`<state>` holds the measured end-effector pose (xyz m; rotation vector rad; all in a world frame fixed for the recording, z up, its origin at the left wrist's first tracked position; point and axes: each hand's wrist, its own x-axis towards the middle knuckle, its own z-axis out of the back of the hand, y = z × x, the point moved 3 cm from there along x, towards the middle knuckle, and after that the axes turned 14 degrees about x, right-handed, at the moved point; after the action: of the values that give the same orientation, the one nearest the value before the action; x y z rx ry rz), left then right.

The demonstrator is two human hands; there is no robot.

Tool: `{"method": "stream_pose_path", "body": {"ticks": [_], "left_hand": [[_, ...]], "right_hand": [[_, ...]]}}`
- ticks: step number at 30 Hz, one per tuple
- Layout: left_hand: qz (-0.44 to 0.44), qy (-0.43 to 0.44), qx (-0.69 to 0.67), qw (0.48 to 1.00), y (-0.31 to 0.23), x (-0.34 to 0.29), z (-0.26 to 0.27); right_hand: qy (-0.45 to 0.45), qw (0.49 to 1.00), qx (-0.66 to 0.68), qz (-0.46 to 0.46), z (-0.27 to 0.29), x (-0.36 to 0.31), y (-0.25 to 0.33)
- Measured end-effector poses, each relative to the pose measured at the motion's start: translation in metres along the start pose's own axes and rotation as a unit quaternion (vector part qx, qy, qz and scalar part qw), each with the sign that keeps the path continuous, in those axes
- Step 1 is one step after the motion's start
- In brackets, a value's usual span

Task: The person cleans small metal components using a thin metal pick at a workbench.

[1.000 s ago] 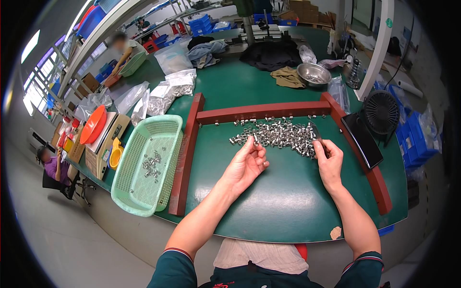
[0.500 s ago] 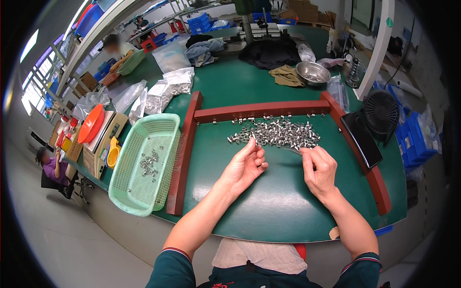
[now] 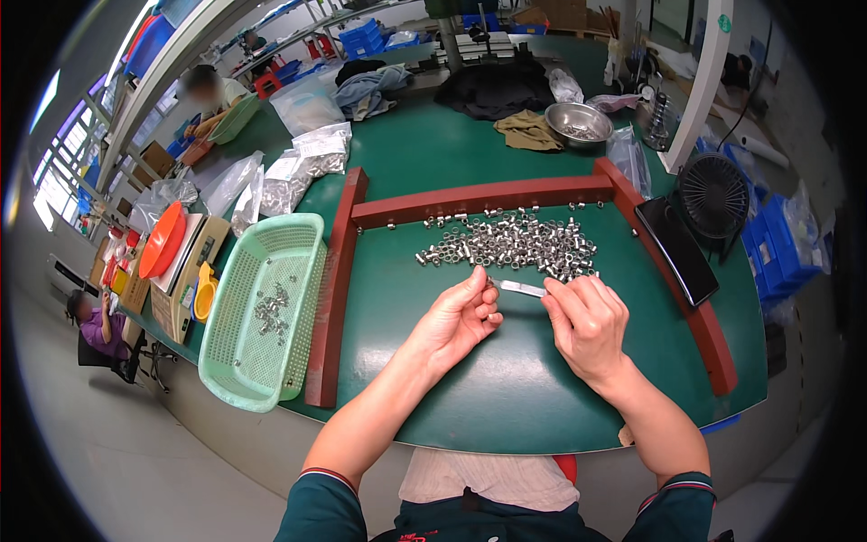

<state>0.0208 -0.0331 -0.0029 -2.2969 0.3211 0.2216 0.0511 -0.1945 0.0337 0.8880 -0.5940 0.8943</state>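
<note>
In front of the heap of small silver metal rings [image 3: 515, 239], my left hand [image 3: 454, 322] pinches one small metal ring [image 3: 490, 283] between thumb and forefinger. Its other fingers curl loosely. My right hand [image 3: 591, 330] grips a thin, flat silver blade-like tool [image 3: 521, 288]; whatever handle it has is hidden in the fist. The tool's tip reaches the ring at my left fingertips, and I cannot tell whether it goes inside. At left, a pale green plastic basket [image 3: 221, 361] has several loose rings on its bottom.
A red-brown frame [image 3: 479, 200] borders the ring heap on three sides. On its right bar leans a black phone [image 3: 677, 253], beside a black fan [image 3: 712, 200]. Farther back are a metal bowl [image 3: 578, 124], cloths and plastic bags [image 3: 291, 176]. Another person [image 3: 212, 95] works at far left.
My right hand has moved slightly left and turned, bringing the blade-like tool up to the ring. My left hand stays nearly in place. The whole view has shifted slightly.
</note>
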Motion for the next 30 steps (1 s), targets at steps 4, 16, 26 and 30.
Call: {"method": "stream_pose_path", "body": {"ticks": [4, 16, 26, 30], "left_hand": [[0.011, -0.021, -0.008, 1.0, 0.001, -0.001, -0.002], [0.018, -0.044, -0.006, 0.999, -0.005, -0.004, -0.007], [0.047, -0.064, -0.05, 0.996, -0.003, -0.004, -0.003], [0.05, -0.053, -0.05, 0.996, -0.002, -0.003, -0.002]], "right_hand": [[-0.006, 1.0, -0.021, 0.003, 0.001, 0.0, 0.002], [-0.055, 0.993, -0.077, 0.072, 0.008, 0.002, 0.006], [-0.02, 0.998, -0.052, 0.034, 0.009, 0.006, 0.003], [0.006, 0.999, -0.037, 0.028, 0.007, 0.004, 0.005]]}}
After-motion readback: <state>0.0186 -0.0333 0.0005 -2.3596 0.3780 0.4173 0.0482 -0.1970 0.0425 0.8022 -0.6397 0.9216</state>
